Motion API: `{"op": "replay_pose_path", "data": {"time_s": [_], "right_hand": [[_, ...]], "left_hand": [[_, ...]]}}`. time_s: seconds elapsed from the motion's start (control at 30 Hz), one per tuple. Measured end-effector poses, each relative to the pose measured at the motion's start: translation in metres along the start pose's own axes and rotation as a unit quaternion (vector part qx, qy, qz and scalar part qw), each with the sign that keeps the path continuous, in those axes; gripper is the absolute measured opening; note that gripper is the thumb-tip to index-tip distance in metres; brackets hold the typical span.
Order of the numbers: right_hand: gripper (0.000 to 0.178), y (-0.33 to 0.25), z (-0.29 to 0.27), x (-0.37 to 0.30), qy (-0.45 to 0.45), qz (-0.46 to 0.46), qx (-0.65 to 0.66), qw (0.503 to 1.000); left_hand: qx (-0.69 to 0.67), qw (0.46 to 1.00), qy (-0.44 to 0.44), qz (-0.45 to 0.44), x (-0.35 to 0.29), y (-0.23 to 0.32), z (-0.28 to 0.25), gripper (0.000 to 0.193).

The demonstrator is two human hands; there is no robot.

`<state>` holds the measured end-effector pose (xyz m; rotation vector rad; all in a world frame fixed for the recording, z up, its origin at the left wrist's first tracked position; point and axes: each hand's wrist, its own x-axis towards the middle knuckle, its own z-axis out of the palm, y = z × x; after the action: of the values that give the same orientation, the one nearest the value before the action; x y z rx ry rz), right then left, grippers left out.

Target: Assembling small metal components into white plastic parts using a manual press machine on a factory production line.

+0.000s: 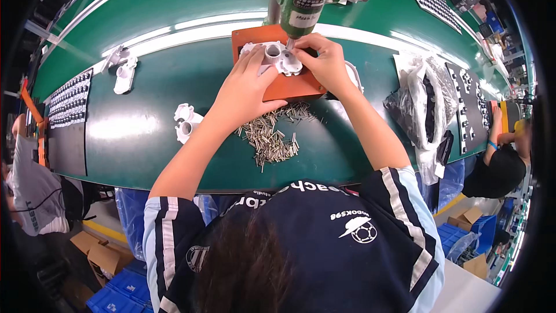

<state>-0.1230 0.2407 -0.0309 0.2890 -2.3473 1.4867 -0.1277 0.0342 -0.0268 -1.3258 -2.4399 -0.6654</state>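
Note:
A white molded housing with a round opening sits on an orange block beneath the spindle of a green press. My left hand grips the housing's left side, its fingers over the rim and its thumb stretched toward the block's front. At the housing's right, my right hand pinches with thumb and forefinger right beside the spindle tip; whatever lies between those fingertips is too small to make out. Loose metal pins are heaped on the green table in front of the block.
Similar white parts lie at the left and farther left. Another white part shows behind my right wrist. A clear plastic bag stands on the right, beside a board of small black parts. Other people work at both sides.

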Motion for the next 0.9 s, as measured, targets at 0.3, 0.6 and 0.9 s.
{"op": "replay_pose_path", "data": {"time_s": [0.3,0.6,0.9], "right_hand": [[0.017,0.005,0.000,-0.005,-0.030,-0.134,-0.122,0.983],[0.026,-0.028,0.000,-0.029,-0.058,-0.164,-0.271,0.947],[0.018,-0.025,-0.027,-0.124,-0.074,0.030,-0.300,0.951]], "left_hand": [[-0.015,1.000,0.014,-0.013,-0.001,0.002,0.001,0.056],[-0.013,1.000,0.022,-0.013,-0.001,-0.001,0.003,0.058],[-0.008,0.999,0.020,-0.023,-0.003,-0.002,0.005,0.056]]}}
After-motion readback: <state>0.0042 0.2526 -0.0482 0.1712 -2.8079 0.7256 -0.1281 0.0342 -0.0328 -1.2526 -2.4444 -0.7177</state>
